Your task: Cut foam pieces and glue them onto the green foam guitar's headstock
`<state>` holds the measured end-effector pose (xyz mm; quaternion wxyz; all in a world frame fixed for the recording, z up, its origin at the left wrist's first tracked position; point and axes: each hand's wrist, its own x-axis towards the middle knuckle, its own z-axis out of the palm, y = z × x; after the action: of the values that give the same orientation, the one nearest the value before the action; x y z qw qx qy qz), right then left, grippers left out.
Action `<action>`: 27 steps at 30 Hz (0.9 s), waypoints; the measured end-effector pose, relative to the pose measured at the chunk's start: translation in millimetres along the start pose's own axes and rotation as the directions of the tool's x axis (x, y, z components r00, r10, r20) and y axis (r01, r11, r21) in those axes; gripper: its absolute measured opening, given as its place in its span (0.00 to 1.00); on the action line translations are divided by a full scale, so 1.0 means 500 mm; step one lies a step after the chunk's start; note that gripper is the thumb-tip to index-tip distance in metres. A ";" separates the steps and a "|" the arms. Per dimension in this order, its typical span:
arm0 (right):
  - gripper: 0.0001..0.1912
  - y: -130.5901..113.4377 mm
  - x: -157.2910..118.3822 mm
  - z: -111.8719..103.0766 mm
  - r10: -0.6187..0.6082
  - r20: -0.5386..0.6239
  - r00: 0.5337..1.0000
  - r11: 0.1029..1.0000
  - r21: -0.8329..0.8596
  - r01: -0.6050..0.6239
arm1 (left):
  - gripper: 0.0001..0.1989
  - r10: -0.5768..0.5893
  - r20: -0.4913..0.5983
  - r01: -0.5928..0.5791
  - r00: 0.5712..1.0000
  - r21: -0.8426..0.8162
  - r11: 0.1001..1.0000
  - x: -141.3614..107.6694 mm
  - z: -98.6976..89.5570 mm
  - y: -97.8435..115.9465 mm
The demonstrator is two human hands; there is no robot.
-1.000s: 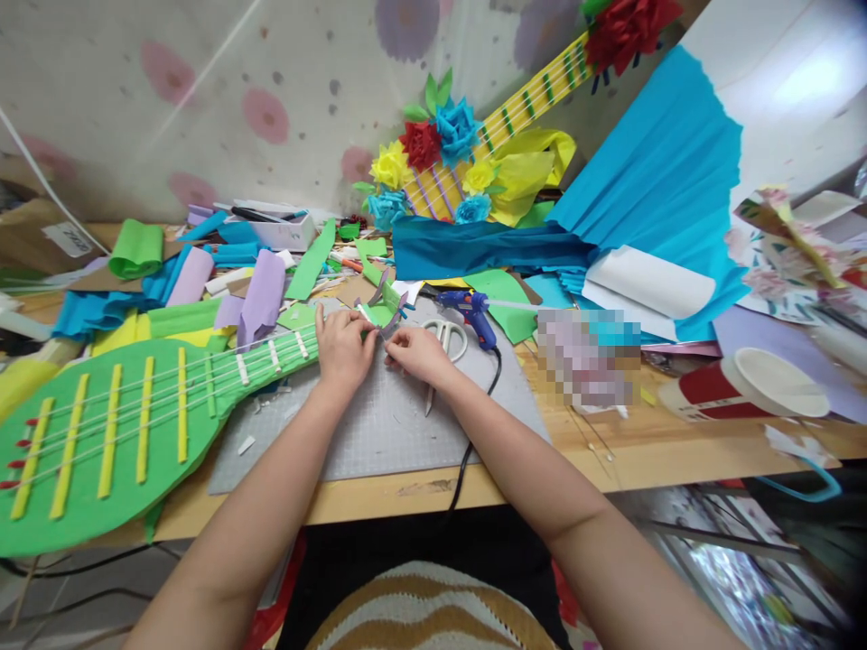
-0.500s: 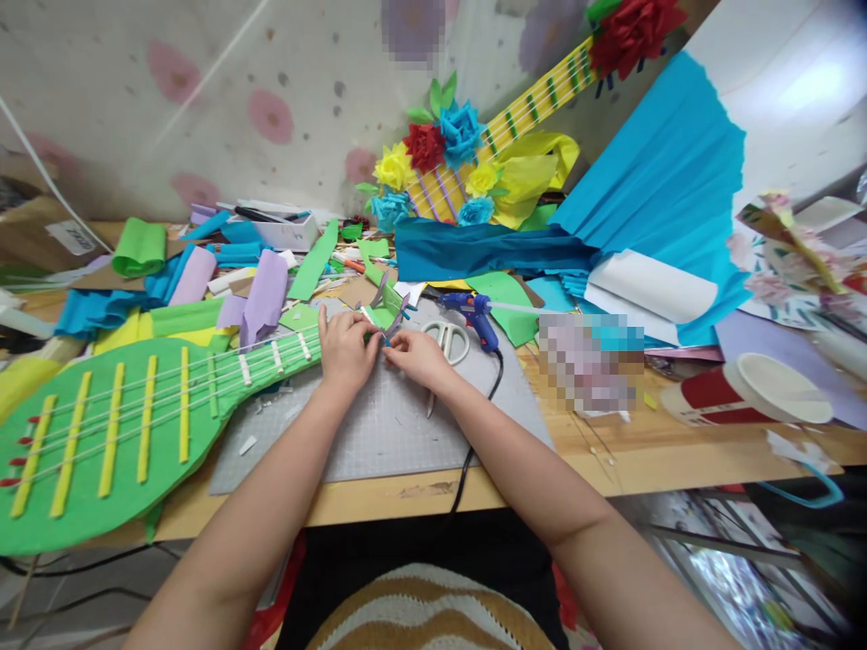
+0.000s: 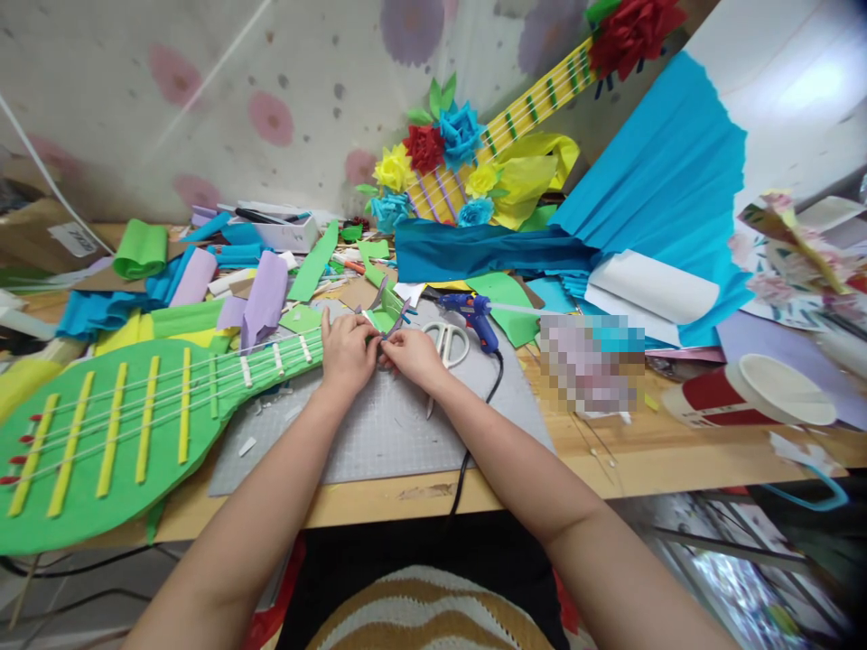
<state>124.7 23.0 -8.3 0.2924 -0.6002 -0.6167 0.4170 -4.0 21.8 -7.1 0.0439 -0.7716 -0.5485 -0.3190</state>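
The green papercraft lute (image 3: 166,451) lies chiefly to the person's left of the grip, its rounded, yellow-barred body near the table's front edge. Its long axis slants from that body away from the person and towards their right, along the white-stringed neck (image 3: 291,355) to the left hand (image 3: 349,350), and on to the green, grey-purple-edged head (image 3: 386,311) just beyond the fingertips. The left hand is the nearer to the neck and covers its upper end; both hands are close to the head.

The left hand's fingers are bent over the neck's end, but its thumb side is partly hidden, so whether it clamps the lute or only steadies it cannot be told. The right hand (image 3: 410,357) makes a narrow pinch, thumb and forefinger brought together, nearly meeting the left fingertips at the near side of the head. Anything between them is too small to make out. A blue peg (image 3: 410,316) sticks out from the head, just beyond the right hand.

Under the grip is the grey cutting mat (image 3: 386,433). The white-handled scissors (image 3: 445,338) lie just to the right of the right hand, partly behind it, and the blue hot-glue gun (image 3: 478,316) lies farther right and beyond, its black cord (image 3: 498,379) running back towards the person.
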 end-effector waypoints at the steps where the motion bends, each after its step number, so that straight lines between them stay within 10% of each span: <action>1: 0.08 0.001 0.002 0.001 0.000 0.002 1.000 1.000 0.000 0.000 | 0.05 0.001 0.006 -0.001 1.000 0.000 1.000 0.000 0.001 0.000; 22: 0.06 -0.021 -0.017 -0.026 -0.029 -0.012 1.000 0.973 -0.230 0.025 | 0.11 -0.034 0.062 0.033 0.997 0.009 0.999 -0.001 -0.021 0.006; 27: 0.06 -0.015 -0.027 -0.036 -0.038 -0.020 0.999 0.968 -0.247 0.032 | 0.09 -0.127 -0.103 0.130 0.987 0.020 0.991 0.008 -0.041 -0.013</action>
<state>137.7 13.4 8.7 0.2303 -0.6262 -0.6705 0.3244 -17.9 18.8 9.6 0.0612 -0.7169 -0.5982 -0.3527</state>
